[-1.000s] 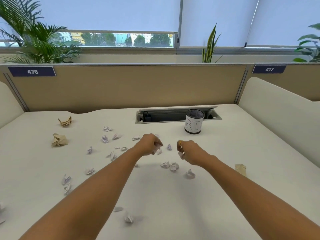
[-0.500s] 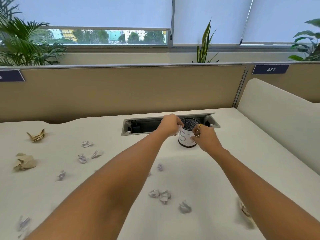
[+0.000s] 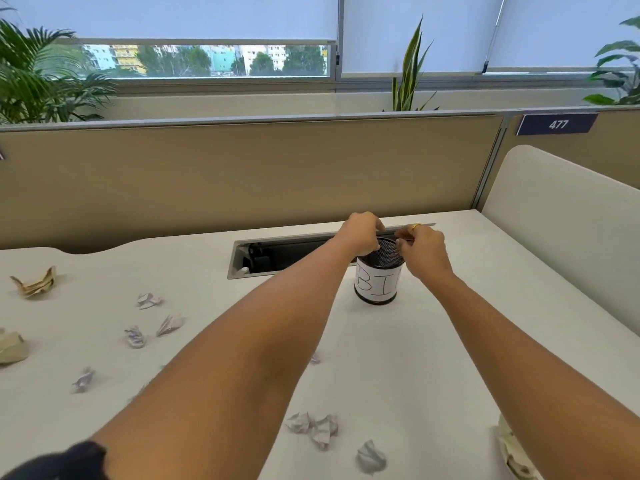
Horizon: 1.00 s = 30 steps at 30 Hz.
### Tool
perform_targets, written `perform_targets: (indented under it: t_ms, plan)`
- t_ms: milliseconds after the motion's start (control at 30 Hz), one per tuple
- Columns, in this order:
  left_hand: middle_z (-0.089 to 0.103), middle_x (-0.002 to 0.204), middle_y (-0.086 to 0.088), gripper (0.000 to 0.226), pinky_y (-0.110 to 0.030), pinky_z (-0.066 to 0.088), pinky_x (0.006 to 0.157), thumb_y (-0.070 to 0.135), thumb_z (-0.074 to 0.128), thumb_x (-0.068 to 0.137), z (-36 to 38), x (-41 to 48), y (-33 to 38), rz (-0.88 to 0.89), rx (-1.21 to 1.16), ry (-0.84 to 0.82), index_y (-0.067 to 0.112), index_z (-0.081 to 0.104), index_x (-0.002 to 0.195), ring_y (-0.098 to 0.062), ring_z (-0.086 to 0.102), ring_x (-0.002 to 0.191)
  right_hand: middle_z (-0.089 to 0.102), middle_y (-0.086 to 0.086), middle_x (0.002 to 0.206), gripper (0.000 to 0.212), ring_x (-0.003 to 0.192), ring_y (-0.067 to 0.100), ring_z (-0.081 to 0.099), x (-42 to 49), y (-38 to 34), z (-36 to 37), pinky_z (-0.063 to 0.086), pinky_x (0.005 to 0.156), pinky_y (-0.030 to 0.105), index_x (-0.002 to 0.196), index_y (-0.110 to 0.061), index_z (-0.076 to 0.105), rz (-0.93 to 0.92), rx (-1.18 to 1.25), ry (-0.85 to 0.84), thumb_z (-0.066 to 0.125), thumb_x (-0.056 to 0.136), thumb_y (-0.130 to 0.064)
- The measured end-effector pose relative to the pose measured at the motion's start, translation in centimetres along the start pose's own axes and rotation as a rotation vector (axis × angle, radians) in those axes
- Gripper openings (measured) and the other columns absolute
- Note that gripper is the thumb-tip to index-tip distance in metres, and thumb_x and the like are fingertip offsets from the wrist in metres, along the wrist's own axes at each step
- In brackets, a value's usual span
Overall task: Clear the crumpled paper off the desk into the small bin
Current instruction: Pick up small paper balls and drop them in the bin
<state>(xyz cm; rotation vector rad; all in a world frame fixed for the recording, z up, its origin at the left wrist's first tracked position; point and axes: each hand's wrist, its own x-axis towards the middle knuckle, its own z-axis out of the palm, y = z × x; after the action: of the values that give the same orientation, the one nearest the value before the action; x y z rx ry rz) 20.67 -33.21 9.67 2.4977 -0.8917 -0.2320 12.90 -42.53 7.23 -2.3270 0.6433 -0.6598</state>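
the two hands are hovering close together over the mouth of the small bin [image 3: 377, 282], the left hand [image 3: 362, 232] above the left of the rim, the right hand [image 3: 424, 247] above the right, fingers curling downward. whether they are pinching any paper i cannot tell; the fingers are hiding it. the bin is standing upright on the far middle of the desk [image 3: 433, 358], just on the near side of the open cable trough [image 3: 277, 259].

what is worrying me, biggest first: that bin is looking light and narrow, so a wrist catching the rim could be tipping it, maybe backward into the trough. next, two hands are crowding a small mouth, so a scrap let go off-centre could be bouncing off the rim and dropping into the trough, awkward to fetch.

looking round: blinds are covering most of the windows [image 3: 207, 60], plants [image 3: 45, 77] are lining the sill, a tan partition [image 3: 242, 174] is running along the far edge beside a plate reading 477 [image 3: 557, 124], and a pale side divider [image 3: 561, 237] is closing off the right. the desk is carrying plenty yet: brown wads [image 3: 34, 282] at the far left, a beige wad [image 3: 512, 445] near right, white scraps [image 3: 149, 301] scattering across the left, and a near cluster [image 3: 313, 427] lying between the forearms.
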Motion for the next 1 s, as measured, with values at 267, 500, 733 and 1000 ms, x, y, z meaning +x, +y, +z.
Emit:
perform_targets:
  t_ms: [267,500,733,1000]
  plan:
    - [0.069,0.110,-0.013,0.028,-0.038,0.052,0.093,0.000,0.052,0.087,0.6,-3.6,-1.2,0.015,-0.143,0.193,0.007,0.067,0.109,-0.028,0.063,0.103,0.070,0.022,0.099,0.017,0.091,0.033,0.066,-2.6,0.3,0.1,0.054,0.089,0.039,0.100,0.002,0.066,-0.004,0.129,-0.011,0.052,0.090,-0.002]
    - [0.072,0.105,-0.010,0.022,-0.040,0.052,0.092,0.008,0.055,0.086,1.9,-8.9,-4.7,-0.030,-0.146,0.246,0.009,0.070,0.102,-0.026,0.064,0.100,0.070,0.018,0.099,0.016,0.091,0.031,0.066,-7.7,0.8,0.9,0.054,0.087,0.037,0.100,-0.005,0.067,0.007,0.141,-0.108,0.056,0.089,-0.005]
    - [0.069,0.113,-0.008,0.019,-0.027,0.048,0.090,0.012,0.057,0.090,4.8,-14.7,-9.5,-0.184,-0.140,0.253,0.011,0.069,0.105,-0.020,0.064,0.100,0.071,0.000,0.103,0.013,0.077,0.012,0.057,-13.4,1.5,2.0,0.038,0.070,0.022,0.095,-0.020,0.068,-0.077,-0.061,-0.377,0.059,0.089,-0.026]
    - [0.045,0.142,-0.002,0.032,-0.028,0.032,0.107,0.019,0.059,0.089,7.0,-20.0,-13.0,-0.172,0.041,0.239,0.017,0.058,0.121,-0.019,0.036,0.134,0.066,-0.004,0.111,0.031,0.099,0.018,0.061,-17.3,1.9,1.2,0.040,0.073,0.025,0.102,-0.022,0.064,-0.118,-0.275,-0.677,0.057,0.085,-0.048]
